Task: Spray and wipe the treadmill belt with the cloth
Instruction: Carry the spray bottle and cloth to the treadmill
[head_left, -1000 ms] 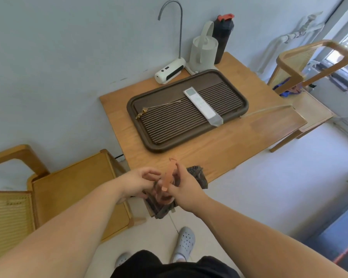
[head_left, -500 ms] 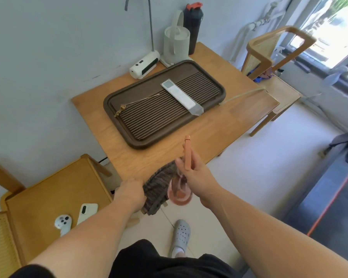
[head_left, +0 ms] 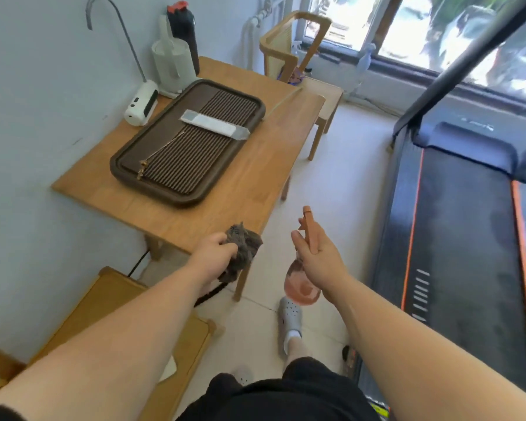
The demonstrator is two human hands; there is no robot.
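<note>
My left hand grips a bunched grey-brown cloth just off the near corner of the wooden table. My right hand holds a pink spray bottle by its neck, the orange nozzle pointing up and the round body hanging below the hand. The treadmill lies at the right, its black belt edged by orange stripes. Both hands are well left of the belt, over the tiled floor.
A dark ribbed tray lies on the table, with a white kettle and black bottle behind it. Wooden chairs stand at the lower left and by the window. The treadmill's upright bar slants across the upper right.
The view has swung right, bringing the treadmill into sight. My hands have drawn apart: the left keeps the cloth, the right carries the spray bottle toward the right.
</note>
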